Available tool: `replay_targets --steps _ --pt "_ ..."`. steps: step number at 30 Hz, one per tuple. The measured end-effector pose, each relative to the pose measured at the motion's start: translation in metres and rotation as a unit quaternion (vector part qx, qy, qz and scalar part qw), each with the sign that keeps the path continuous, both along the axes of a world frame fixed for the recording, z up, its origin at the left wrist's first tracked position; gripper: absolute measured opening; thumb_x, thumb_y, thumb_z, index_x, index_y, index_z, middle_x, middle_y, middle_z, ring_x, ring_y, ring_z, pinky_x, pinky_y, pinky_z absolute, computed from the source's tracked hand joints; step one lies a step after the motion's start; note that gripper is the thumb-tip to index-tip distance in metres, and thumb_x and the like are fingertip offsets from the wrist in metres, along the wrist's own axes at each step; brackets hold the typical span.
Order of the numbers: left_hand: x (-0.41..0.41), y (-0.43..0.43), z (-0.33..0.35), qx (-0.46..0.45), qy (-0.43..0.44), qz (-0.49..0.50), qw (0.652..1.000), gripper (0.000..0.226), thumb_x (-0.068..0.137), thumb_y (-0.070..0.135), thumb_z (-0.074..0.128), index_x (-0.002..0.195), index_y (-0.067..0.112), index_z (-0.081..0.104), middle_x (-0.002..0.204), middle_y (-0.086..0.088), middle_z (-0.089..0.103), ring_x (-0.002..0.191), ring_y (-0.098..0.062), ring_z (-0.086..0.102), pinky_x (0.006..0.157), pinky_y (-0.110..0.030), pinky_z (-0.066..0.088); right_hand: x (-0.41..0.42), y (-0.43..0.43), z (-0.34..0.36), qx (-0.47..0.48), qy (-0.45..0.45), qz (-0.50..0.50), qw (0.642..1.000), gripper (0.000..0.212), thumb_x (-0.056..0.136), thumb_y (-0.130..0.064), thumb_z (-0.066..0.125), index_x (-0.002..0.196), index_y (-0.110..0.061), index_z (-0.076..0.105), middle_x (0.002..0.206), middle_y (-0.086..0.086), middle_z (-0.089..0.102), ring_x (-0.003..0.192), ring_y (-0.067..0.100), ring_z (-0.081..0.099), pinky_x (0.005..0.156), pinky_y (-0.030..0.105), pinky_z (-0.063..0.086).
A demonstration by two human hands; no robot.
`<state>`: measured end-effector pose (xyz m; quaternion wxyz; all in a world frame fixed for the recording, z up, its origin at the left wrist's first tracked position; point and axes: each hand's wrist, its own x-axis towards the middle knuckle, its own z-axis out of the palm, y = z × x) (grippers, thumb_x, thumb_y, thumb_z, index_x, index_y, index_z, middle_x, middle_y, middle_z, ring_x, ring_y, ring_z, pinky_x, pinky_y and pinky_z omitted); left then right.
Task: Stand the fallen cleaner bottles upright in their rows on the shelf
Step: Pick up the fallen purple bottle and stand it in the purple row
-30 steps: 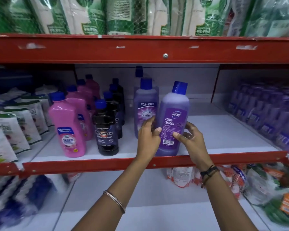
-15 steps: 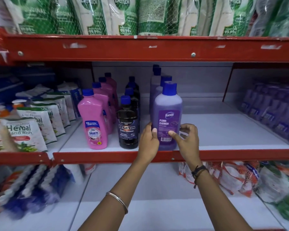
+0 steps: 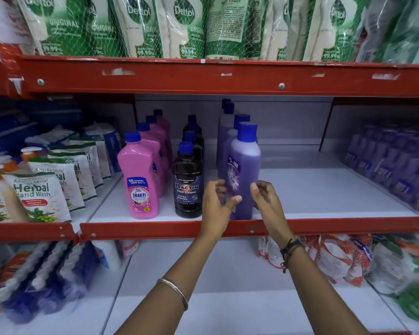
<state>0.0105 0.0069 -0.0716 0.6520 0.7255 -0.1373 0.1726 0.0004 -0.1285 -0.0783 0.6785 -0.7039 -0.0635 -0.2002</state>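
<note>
Where the white shelf (image 3: pixel 312 189) meets its red front rail, your front lavender Bactin bottle (image 3: pixel 245 175) stands upright, heading 1 purple row. Your left hand (image 3: pixel 218 204) cups its lower left, thumb on the label; your right hand (image 3: pixel 266 199) curls at its right side, fingers loosely open. Beside it: black Bactin bottle (image 3: pixel 188 187), pink Shakti bottle (image 3: pixel 139 187).
</note>
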Motion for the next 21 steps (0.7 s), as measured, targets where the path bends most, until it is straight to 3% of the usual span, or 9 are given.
replay_targets --steps 3,5,8,12,15,19,21 --pt "0.007 -0.003 0.004 0.03 0.013 -0.005 0.999 0.079 0.064 0.021 0.083 0.129 0.012 0.039 0.129 -0.006 0.051 0.115 -0.017 0.052 0.1 -0.03 0.043 0.004 -0.002 0.003 0.016 0.004 0.036 0.999 0.047 0.078 -0.056 0.058 0.112 -0.023 0.057 0.111 -0.005 0.069 0.105 0.014 0.066 0.084 0.026 0.056" --pt "0.009 -0.005 0.006 0.046 0.034 -0.031 0.998 0.09 0.064 0.023 0.083 0.137 0.016 0.03 0.132 -0.004 0.052 0.116 -0.016 0.053 0.099 -0.03 0.044 0.008 -0.006 0.006 0.013 0.0 0.034 0.999 0.043 0.081 -0.049 0.057 0.11 -0.017 0.063 0.111 0.004 0.07 0.104 0.02 0.066 0.087 0.032 0.054" --pt "0.011 -0.004 0.006 0.063 0.035 -0.03 0.997 0.083 0.072 0.029 0.077 0.138 0.022 0.027 0.132 -0.002 0.054 0.115 -0.017 0.055 0.094 -0.029 0.045 0.013 -0.012 0.009 0.017 -0.005 0.021 1.0 0.041 0.084 -0.042 0.058 0.108 -0.009 0.065 0.109 0.009 0.071 0.098 0.019 0.067 0.084 0.029 0.056" --pt "0.009 -0.002 0.004 0.093 0.001 -0.002 0.996 0.06 0.087 0.038 0.059 0.137 0.023 0.03 0.136 -0.003 0.051 0.122 -0.02 0.052 0.102 -0.039 0.044 0.02 -0.021 0.009 0.053 0.001 -0.016 0.998 0.026 0.091 -0.026 0.056 0.11 -0.008 0.056 0.108 0.009 0.067 0.092 0.018 0.067 0.069 0.019 0.057" --pt "0.005 -0.002 0.0 0.107 -0.017 0.011 0.994 0.054 0.091 0.044 0.047 0.138 0.022 0.03 0.14 -0.007 0.045 0.126 -0.023 0.046 0.106 -0.048 0.039 0.022 -0.021 0.009 0.06 0.01 -0.024 0.998 0.027 0.092 -0.025 0.055 0.111 -0.005 0.055 0.109 0.013 0.067 0.093 0.021 0.067 0.069 0.02 0.057" --pt "0.006 0.004 0.007 0.099 0.006 -0.005 0.995 0.055 0.091 0.054 0.034 0.14 0.03 0.028 0.143 -0.007 0.043 0.13 -0.024 0.043 0.108 -0.051 0.037 0.02 -0.021 0.009 0.059 -0.018 -0.066 0.996 0.021 0.091 -0.022 0.057 0.106 -0.009 0.062 0.107 0.013 0.069 0.097 0.024 0.067 0.084 0.037 0.058" --pt "0.005 0.006 0.013 0.092 0.017 -0.04 0.995 0.062 0.085 0.065 0.026 0.141 0.038 0.022 0.149 0.004 0.036 0.134 -0.021 0.039 0.111 -0.051 0.035 0.017 -0.018 0.007 0.069 -0.047 -0.077 0.993 0.018 0.093 -0.025 0.054 0.103 -0.017 0.065 0.105 0.009 0.07 0.099 0.023 0.068 0.083 0.032 0.057"
